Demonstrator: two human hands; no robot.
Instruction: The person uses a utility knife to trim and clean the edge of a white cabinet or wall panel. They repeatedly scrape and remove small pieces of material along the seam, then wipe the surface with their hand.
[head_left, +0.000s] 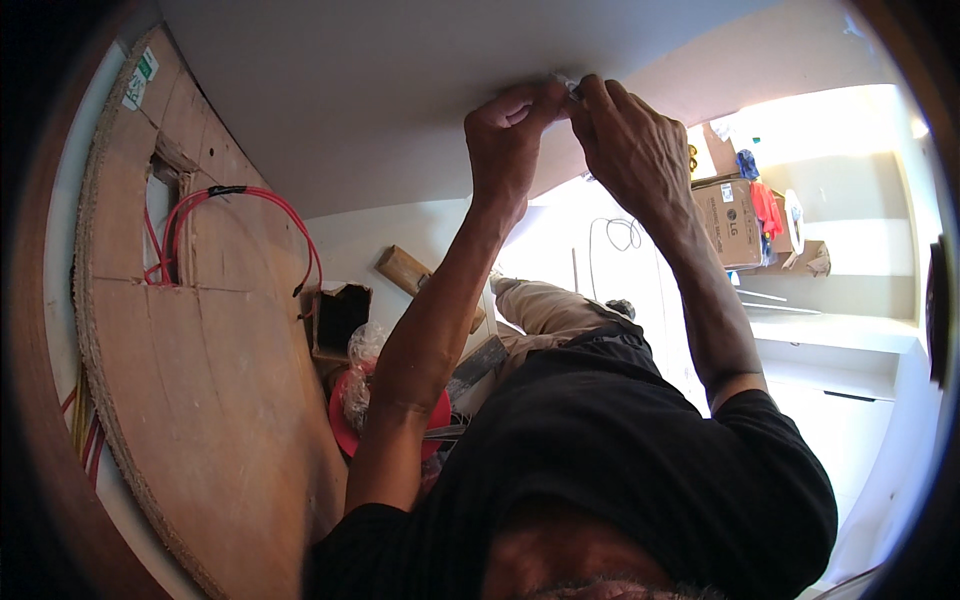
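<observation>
Top centre, small pale piece between left hand and right hand; both pinching it; neither nearer; long axis unclear.

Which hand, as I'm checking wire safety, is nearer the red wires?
The left hand, on the side of the red wires; the right hand is farther over.

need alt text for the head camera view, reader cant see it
A person's left hand and right hand meet at a small pale item, too tiny to identify, near a plain grey surface. Red cables loop from a cutout in a wooden board at left; a cardboard box shows at right.
</observation>
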